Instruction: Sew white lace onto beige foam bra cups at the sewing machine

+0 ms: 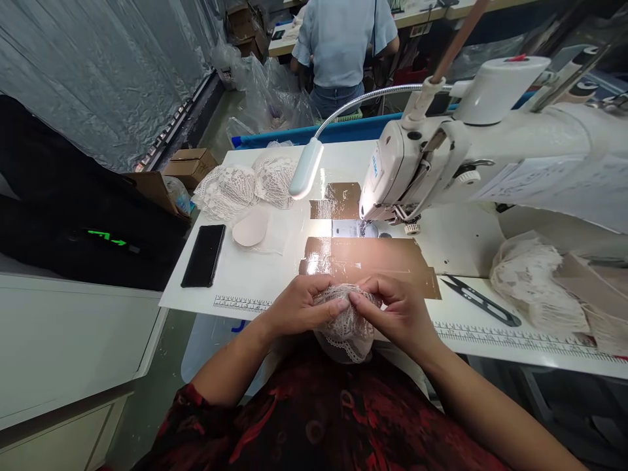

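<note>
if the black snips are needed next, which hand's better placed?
Right hand, likely: the snips lie on its side of the table. The left hand is farther off; both hands' fingers are on the lace piece.

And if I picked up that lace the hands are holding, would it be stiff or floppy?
The lace would probably flop, since it bunches between the left hand and right hand. It's likely light, because it looks thin and full of holes. Those little openings might also snag easily.
</note>
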Tool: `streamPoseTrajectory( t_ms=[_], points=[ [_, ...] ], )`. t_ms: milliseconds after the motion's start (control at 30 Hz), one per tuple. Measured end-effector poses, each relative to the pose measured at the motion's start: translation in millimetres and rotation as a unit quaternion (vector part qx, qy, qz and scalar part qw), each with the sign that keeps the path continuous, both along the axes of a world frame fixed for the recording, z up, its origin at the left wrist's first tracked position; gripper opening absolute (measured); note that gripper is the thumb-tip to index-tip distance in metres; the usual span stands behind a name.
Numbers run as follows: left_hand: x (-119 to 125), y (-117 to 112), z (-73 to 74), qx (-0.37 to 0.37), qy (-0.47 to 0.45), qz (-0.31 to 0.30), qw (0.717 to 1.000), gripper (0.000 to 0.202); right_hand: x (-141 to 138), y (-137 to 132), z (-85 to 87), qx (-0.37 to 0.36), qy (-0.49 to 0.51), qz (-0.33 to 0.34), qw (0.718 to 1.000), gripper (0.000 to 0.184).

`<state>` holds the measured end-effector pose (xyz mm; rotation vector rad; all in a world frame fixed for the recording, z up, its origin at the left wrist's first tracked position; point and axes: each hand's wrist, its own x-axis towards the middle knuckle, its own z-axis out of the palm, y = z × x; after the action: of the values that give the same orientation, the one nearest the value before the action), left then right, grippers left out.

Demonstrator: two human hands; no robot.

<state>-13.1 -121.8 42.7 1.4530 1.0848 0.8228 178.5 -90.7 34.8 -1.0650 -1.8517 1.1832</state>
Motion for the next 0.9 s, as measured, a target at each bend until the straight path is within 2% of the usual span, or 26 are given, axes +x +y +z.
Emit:
streamPoseTrajectory(
  t_ms=[100, 200, 400, 500, 567, 667, 733, 800, 867, 900],
  points=[
    [2, 3, -1.9, 0.010, 0.017, 0.012, 1.000, 0.026, 1, 4, -2.8, -0.028, 0.005, -0.010, 1.000, 0.021],
    [2, 6, -2.6, 0.021, 0.020, 0.012, 1.000, 0.025, 4, 8, -4.1, -0.084, 0.024, 0.013, 0.996, 0.023],
    [1, 11, -5.6, -0.038, -0.082, -0.019, 0.996, 0.026, 7, 12, -1.8, -0.161, 0.073, 0.027, 0.984, 0.024],
    [12, 9, -13.9, -0.076, -0.142, 0.017, 0.987, 0.029, 5, 14, -6.6, -0.210, 0.115, 0.032, 0.970, 0.025],
    [20, 8, -20.0, -0.127, -0.198, 0.052, 0.971, 0.032, 4, 17, -11.6, -0.243, 0.140, 0.036, 0.959, 0.027],
    [17, 10, -21.3, -0.166, -0.251, 0.124, 0.946, 0.034, 9, 25, -17.0, -0.263, 0.168, 0.022, 0.950, 0.028],
    [1, 15, -13.8, -0.124, -0.237, 0.195, 0.944, 0.031, 20, 30, -17.4, -0.260, 0.176, -0.007, 0.949, 0.030],
    [-20, 25, -1.9, -0.032, -0.177, 0.276, 0.944, 0.027, 34, 36, -15.7, -0.243, 0.167, -0.035, 0.955, 0.031],
    [-36, 39, 8.0, 0.100, -0.053, 0.329, 0.938, 0.026, 47, 41, -12.8, -0.206, 0.136, -0.049, 0.968, 0.028],
    [-38, 48, 9.9, 0.166, 0.032, 0.325, 0.930, 0.028, 52, 44, -11.2, -0.182, 0.111, -0.050, 0.976, 0.027]
  ],
)
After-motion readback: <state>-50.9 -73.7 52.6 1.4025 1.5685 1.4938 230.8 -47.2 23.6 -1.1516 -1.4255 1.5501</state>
